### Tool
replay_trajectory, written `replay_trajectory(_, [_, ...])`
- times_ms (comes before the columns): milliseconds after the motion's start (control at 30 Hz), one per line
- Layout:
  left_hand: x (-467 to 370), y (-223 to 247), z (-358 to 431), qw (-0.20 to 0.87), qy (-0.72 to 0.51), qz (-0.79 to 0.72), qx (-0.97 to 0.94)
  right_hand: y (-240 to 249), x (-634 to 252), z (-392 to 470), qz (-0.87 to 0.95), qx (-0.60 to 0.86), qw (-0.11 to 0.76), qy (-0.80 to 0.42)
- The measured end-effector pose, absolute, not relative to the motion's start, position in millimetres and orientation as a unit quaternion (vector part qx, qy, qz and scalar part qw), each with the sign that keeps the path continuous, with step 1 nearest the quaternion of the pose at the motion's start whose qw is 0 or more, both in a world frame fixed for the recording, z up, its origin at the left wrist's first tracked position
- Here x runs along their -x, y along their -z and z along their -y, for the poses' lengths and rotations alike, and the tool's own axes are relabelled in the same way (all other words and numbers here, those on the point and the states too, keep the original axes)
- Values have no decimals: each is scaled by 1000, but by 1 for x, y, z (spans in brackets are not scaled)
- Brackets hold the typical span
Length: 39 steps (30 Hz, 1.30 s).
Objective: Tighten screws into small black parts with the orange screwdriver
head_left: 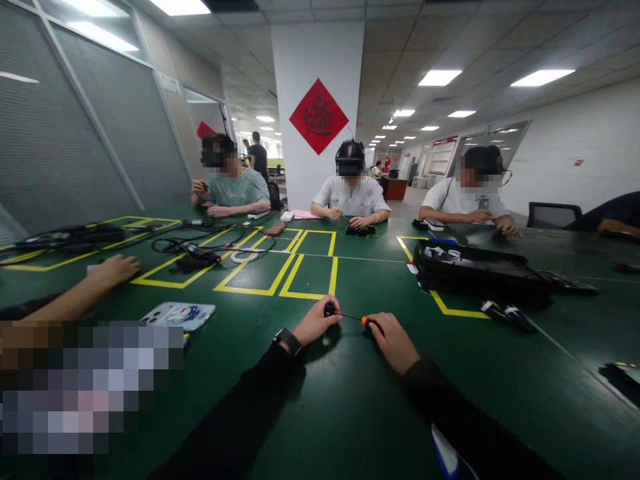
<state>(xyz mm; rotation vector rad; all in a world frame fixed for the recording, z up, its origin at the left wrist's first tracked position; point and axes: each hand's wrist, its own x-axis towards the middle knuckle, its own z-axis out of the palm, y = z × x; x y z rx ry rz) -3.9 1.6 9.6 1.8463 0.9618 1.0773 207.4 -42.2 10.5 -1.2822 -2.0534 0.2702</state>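
Note:
My left hand [317,323], with a dark watch [288,341] on its wrist, is closed around a small black part [329,309]; its exact kind is too small to make out. In my right hand [393,339] is a screwdriver [366,321] with an orange and black handle. Its thin shaft runs left to the black part, and the tip seems to meet it, though the contact point is partly covered by my fingers. Both hands are just above the green table [345,407], close together.
A black tray [480,270] with small white pieces stands at the right, black connectors [507,315] before it. Left are a phone [180,315], a neighbour's arm [95,283] and tangled cables [195,257]. Yellow tape [250,291] marks the table. Several people sit across.

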Motion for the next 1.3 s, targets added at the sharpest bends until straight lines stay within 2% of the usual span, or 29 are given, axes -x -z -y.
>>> replay_trajectory(233, [4, -13, 1, 408, -415, -367, -725, -14, -208, 44, 775, 486, 375, -148])
replay_trajectory(633, [2, -15, 3, 375, -424, -404, -718, -13, -209, 41, 791, 486, 350, -123])
replay_trajectory(867, [1, -16, 2, 363, -423, -400, -728, -11, -208, 41, 784, 483, 353, -164])
replay_trajectory(1067, [1, -16, 2, 365, -416, -406, -727, -17, -208, 41, 793, 482, 348, -136])
replay_trajectory(1300, [2, -17, 2, 369, -431, -379, -731, -16, -210, 41, 778, 464, 372, -203])
